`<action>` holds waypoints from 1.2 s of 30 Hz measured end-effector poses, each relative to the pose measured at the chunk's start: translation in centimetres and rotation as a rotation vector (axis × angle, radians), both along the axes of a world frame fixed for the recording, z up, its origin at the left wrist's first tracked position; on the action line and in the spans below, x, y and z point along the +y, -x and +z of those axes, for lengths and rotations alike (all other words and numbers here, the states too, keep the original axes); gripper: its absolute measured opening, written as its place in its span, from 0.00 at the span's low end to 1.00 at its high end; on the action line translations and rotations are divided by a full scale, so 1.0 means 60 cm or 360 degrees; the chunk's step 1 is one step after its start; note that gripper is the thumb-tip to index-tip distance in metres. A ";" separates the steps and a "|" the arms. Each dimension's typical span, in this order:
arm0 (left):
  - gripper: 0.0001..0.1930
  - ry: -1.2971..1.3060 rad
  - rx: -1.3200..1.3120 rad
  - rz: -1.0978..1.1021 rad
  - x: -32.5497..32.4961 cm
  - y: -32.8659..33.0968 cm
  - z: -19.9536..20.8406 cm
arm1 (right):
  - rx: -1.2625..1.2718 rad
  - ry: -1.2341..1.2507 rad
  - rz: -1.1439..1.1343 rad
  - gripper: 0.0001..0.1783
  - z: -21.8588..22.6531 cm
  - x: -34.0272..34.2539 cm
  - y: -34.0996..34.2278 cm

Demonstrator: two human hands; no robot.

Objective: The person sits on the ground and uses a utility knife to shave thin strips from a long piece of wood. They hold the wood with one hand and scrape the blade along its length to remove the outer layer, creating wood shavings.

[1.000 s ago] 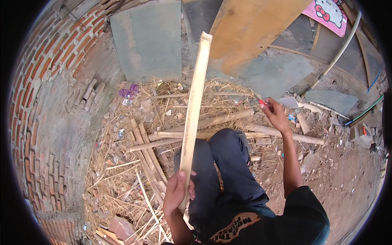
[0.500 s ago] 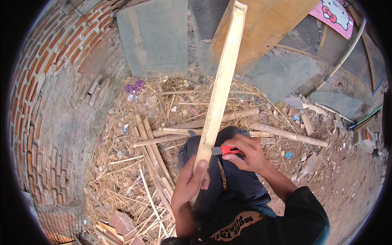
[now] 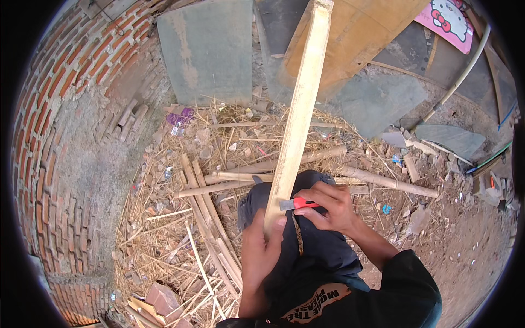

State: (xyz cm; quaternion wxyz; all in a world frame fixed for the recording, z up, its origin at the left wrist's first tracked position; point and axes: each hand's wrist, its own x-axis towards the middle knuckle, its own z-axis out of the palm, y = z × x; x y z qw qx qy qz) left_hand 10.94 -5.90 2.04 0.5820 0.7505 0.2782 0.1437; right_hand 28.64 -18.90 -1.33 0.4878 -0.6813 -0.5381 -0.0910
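Observation:
A long split bamboo strip (image 3: 298, 120) slants up and away from my lap toward the top of the view. My left hand (image 3: 261, 249) grips its near end, thumb lying along the face. In my right hand (image 3: 330, 208) is a red-handled utility knife (image 3: 304, 203), my fingers closed round the handle. Its short, wide blade points left and meets the strip's right edge just above my left thumb. Both hands are over my dark trousers (image 3: 314, 246). The lowest end of the strip is hidden by my left hand.
Several bamboo strips (image 3: 205, 205) lie left of my legs on straw and rubble. Bamboo poles (image 3: 391, 180) lie across the ground beyond my knees. A brick wall (image 3: 71, 153) rises at left; grey panels (image 3: 208, 54) lean at the back. A broken brick (image 3: 162, 299) sits lower left.
My left hand has shifted slightly down and right along the strip's near end. The knife blade has moved slightly left and down against the strip, turning a little.

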 end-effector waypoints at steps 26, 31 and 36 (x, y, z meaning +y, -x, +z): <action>0.14 -0.0206 0.0091 0.0084 -0.021 0.010 -0.004 | 0.0111 -0.0012 -0.0078 0.14 0.040 0.003 -0.038; 0.14 -0.0166 0.0054 0.0100 -0.024 0.015 -0.005 | 0.0121 0.0025 -0.0057 0.14 0.036 0.001 -0.048; 0.14 -0.0174 0.0140 0.0047 -0.032 0.034 -0.020 | 0.0104 -0.0075 -0.0203 0.13 0.039 0.003 -0.088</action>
